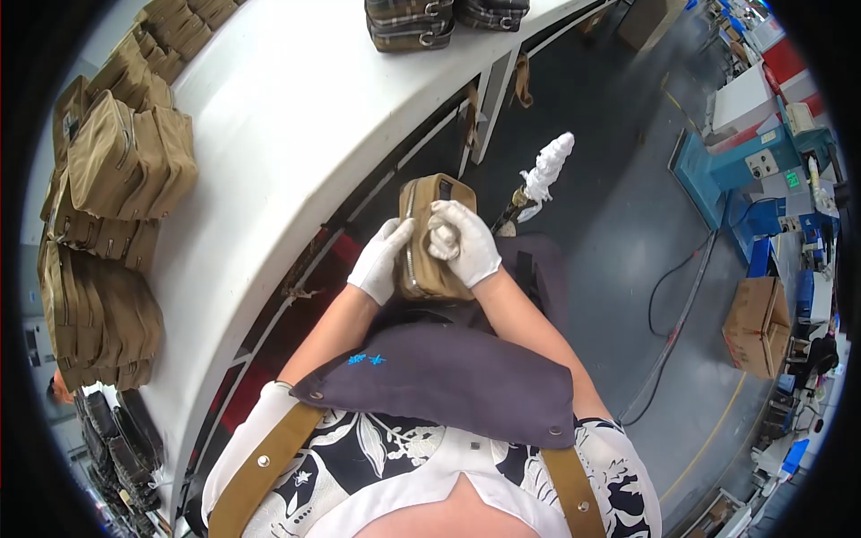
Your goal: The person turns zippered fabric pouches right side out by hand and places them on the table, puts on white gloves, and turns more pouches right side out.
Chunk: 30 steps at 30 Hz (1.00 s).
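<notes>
A small tan zippered bag point(417, 255) is held upright in front of my lap, with a metal zipper along its left edge and a dark patch near its top. My left hand point(381, 260), in a white glove, grips the bag's left side, thumb near the zipper. Over the bag's right part, my right hand point(462, 242), also gloved in white, has its fingers curled into a closed shape. Whatever those fingers pinch is hidden. Just beyond the right hand, a white-wrapped rod-like object point(549, 169) slants up from a dark shaft.
A curved white table point(269, 117) runs along my left, bearing stacked tan bags point(130, 161) and dark plaid bags point(408, 22) at its far end. To the right are a blue machine point(749, 166), a cardboard box point(758, 327) and cables point(686, 323) on the floor.
</notes>
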Motion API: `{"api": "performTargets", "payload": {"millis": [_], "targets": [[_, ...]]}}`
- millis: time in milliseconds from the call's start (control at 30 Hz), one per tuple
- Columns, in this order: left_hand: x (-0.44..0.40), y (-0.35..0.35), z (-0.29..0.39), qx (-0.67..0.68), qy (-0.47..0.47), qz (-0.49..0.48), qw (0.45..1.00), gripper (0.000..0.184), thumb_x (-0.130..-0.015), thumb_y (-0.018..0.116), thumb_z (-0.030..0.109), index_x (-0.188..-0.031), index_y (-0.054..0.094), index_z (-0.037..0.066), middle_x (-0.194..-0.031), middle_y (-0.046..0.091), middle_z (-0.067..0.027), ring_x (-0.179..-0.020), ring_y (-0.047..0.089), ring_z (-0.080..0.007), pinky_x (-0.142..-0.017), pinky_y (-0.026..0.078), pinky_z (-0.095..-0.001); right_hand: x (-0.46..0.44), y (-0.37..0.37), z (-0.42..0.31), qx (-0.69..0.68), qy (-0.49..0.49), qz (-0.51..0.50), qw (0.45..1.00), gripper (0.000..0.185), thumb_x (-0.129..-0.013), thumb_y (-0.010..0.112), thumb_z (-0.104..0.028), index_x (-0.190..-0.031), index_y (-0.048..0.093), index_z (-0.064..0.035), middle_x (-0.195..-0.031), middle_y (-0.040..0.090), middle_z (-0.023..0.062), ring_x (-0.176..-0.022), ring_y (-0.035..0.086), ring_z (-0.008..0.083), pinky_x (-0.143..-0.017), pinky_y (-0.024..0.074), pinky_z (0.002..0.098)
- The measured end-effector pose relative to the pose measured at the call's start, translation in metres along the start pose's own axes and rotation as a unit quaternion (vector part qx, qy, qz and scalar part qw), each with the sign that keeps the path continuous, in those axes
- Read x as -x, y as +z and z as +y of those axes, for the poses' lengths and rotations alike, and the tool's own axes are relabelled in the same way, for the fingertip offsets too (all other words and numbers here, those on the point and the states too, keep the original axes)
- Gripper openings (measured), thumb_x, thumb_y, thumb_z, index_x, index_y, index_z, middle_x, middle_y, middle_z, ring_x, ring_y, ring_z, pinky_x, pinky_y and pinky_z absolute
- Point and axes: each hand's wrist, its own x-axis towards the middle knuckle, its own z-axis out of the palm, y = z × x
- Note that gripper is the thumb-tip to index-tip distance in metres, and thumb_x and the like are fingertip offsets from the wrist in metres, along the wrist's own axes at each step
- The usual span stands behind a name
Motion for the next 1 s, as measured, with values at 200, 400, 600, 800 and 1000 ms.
{"api": "performTargets", "payload": {"millis": [200,400,600,800,1000], "targets": [[-0.024,-0.020,-0.012,-0.104,0.060,0.102,0.988,0.026,-0.091,0.067,0.019,-0.105,0.059,-0.001,-0.092,0.063,-0.0062,-0.081,0.058,-0.0133,-0.074,0.049,-0.0259,0.027,0.010,0.004,0.702,-0.004,0.040,0.711,0.046,-0.086,0.069,-0.047,-0.087,0.057,-0.0027,-0.072,0.062,0.0091,-0.070,0.060,0.0213,-0.070,0.0494,0.0354],[-0.024,-0.014,-0.016,-0.200,0.130,0.074,0.968,0.041,-0.088,0.068,0.014,-0.122,0.050,-0.001,-0.112,0.059,-0.0126,-0.098,0.058,-0.0175,-0.085,0.048,-0.0308,0.043,0.028,-0.019,0.772,0.055,-0.070,0.630,0.044,-0.092,0.056,-0.046,-0.092,0.059,-0.0023,-0.086,0.065,0.0201,-0.085,0.064,0.0359,-0.075,0.0493,0.0410],[0.002,-0.002,-0.005,-0.283,0.163,-0.150,0.933,0.064,-0.074,0.066,0.002,-0.134,0.042,0.003,-0.134,0.046,-0.0112,-0.124,0.047,-0.0208,-0.106,0.038,-0.0338,0.032,-0.023,-0.019,0.365,0.045,0.012,0.930,0.025,-0.096,0.057,-0.031,-0.083,0.059,-0.0087,-0.070,0.056,-0.0035,-0.049,0.046,0.0034,-0.045,0.0379,0.0184],[0.006,0.014,-0.009,-0.465,0.338,0.012,0.818,0.033,-0.073,0.063,-0.003,-0.105,0.060,0.003,-0.105,0.061,-0.0154,-0.098,0.063,-0.0300,-0.085,0.051,-0.0350,0.037,-0.017,-0.020,0.425,0.039,0.006,0.904,0.032,-0.093,0.064,-0.039,-0.081,0.059,-0.0092,-0.065,0.054,-0.0039,-0.052,0.051,0.0049,-0.048,0.0408,0.0210],[0.013,0.009,-0.012,-0.523,0.422,0.003,0.741,0.025,-0.073,0.068,-0.001,-0.096,0.062,0.007,-0.095,0.063,-0.0138,-0.085,0.065,-0.0349,-0.071,0.053,-0.0395,0.050,-0.005,-0.007,0.585,0.093,0.019,0.806,0.042,-0.093,0.063,-0.044,-0.081,0.062,-0.0041,-0.062,0.058,0.0020,-0.052,0.053,0.0107,-0.050,0.0422,0.0292]]}}
